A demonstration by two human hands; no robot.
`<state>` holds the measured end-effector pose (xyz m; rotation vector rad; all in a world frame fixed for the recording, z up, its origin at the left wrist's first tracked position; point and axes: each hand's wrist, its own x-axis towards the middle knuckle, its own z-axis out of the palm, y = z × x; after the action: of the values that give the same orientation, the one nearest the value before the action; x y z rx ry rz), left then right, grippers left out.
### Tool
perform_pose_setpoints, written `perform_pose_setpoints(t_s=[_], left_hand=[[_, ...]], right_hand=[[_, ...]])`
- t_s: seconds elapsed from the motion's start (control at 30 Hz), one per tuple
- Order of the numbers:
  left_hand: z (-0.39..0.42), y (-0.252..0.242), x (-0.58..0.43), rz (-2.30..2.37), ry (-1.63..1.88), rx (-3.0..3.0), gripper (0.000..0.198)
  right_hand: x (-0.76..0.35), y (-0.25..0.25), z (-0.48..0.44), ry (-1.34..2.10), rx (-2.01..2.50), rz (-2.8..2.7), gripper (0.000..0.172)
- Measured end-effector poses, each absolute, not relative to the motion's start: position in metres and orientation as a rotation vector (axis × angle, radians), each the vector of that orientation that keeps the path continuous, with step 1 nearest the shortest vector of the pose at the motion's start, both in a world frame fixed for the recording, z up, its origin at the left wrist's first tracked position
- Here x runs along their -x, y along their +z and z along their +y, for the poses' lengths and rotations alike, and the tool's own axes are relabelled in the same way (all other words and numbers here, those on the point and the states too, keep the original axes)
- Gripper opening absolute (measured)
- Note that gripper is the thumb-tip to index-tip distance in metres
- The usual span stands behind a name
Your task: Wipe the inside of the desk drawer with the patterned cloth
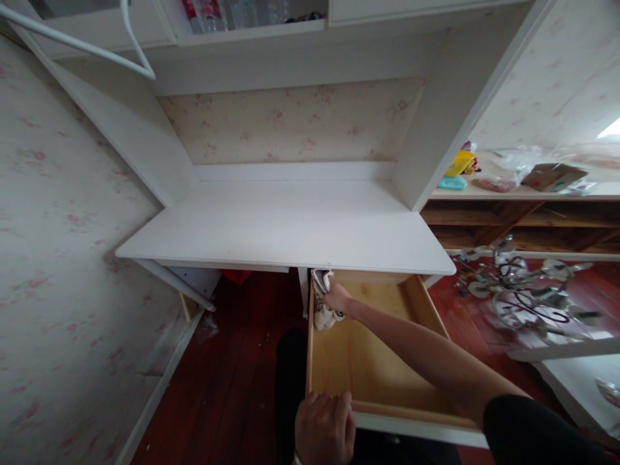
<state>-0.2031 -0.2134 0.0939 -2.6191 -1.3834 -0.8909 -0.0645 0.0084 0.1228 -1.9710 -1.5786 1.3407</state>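
Note:
A wooden drawer (382, 361) is pulled out from under the white desk (290, 223). Inside it, at the far left corner, my right hand (338, 299) is closed on a crumpled cloth (325, 316), pale with dark patterned parts. The cloth lies against the drawer's left side wall. My left hand (323, 423) grips the drawer's front edge near its left corner, fingers curled over the rim. Bare wood shows across the rest of the drawer's bottom.
An overhead shelf (252, 32) holds plastic bottles, and a white bent lamp arm (97, 48) hangs at upper left. On the red wood floor to the right lies a chandelier (523, 290). Behind it, a low shelf (484, 216) carries a cardboard box (555, 175) and plastic bags.

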Motion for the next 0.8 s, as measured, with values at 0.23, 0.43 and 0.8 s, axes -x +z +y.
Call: perform_pose_setpoints(t_s=[0.23, 0.43, 0.8], left_hand=[[-0.214, 0.091, 0.203, -1.382, -0.889, 2.615, 0.025], [-0.211, 0.093, 0.201, -1.357, -0.885, 2.588, 0.023], [-0.210, 0.090, 0.196, -1.413, -0.866, 2.525, 0.022]], right_hand=[[0.024, 0.139, -0.040, 0.741, 1.597, -2.354, 0.063], [0.024, 0.091, -0.020, 0.020, 1.188, -2.755, 0.049], [0.029, 0.050, 0.010, -0.011, 1.592, -2.775, 0.040]])
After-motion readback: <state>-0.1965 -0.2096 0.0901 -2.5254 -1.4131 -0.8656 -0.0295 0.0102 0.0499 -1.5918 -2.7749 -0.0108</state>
